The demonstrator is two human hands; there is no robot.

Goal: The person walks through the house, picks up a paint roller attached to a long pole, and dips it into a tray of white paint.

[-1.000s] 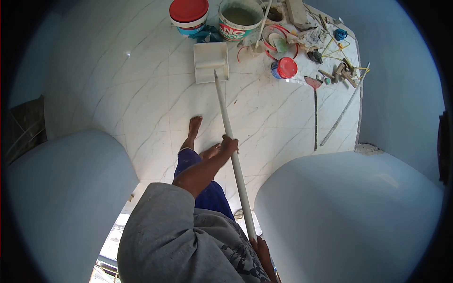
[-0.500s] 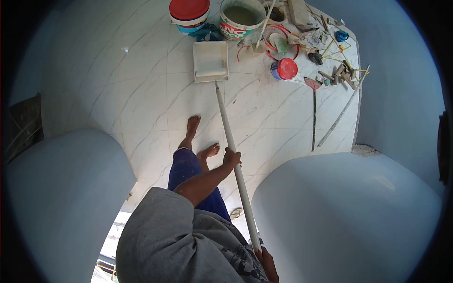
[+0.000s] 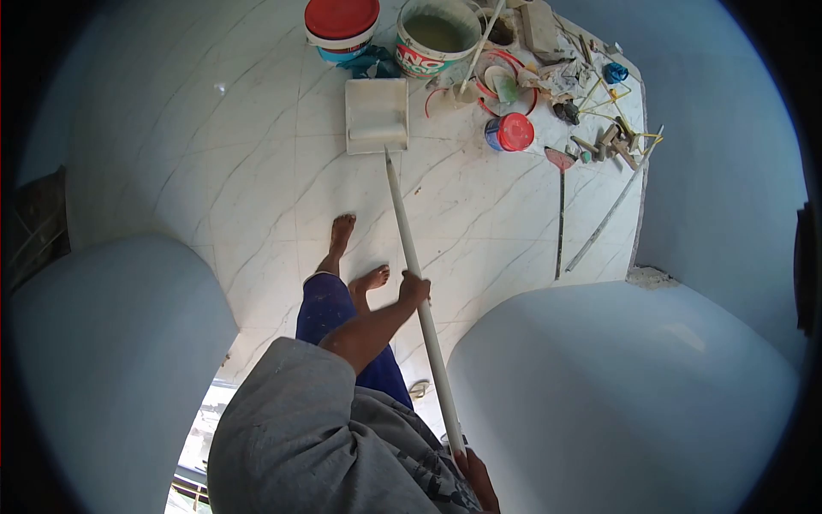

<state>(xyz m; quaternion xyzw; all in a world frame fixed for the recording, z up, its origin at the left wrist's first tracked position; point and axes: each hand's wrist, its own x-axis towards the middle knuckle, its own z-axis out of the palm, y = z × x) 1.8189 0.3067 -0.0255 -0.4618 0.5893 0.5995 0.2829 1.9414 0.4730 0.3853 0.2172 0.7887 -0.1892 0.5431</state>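
Note:
A long pale pole [image 3: 404, 227] slants from the paint tray down past my body. My left hand [image 3: 414, 289] is wrapped round its middle. Lower down, my right hand [image 3: 476, 480] grips the pole near its rear end, partly cut off by the frame's bottom. At the far end, the pole's narrow tip meets the near edge of the white paint tray [image 3: 377, 104]. A white paint roller [image 3: 377, 134] lies across the tray's near side; how it joins the pole is hard to make out.
Beyond the tray stand a red-lidded bucket [image 3: 342, 19] and an open bucket of murky liquid [image 3: 437, 32]. A small red-lidded pot [image 3: 511, 132], a scraper with a long handle [image 3: 561, 161] and debris lie to the right. Blue-grey walls [image 3: 591, 368] flank me.
The view has shifted slightly, so the tray, buckets and floor sit a little lower and further left. Both hands keep their hold on the pole, and the roller stays in the tray.

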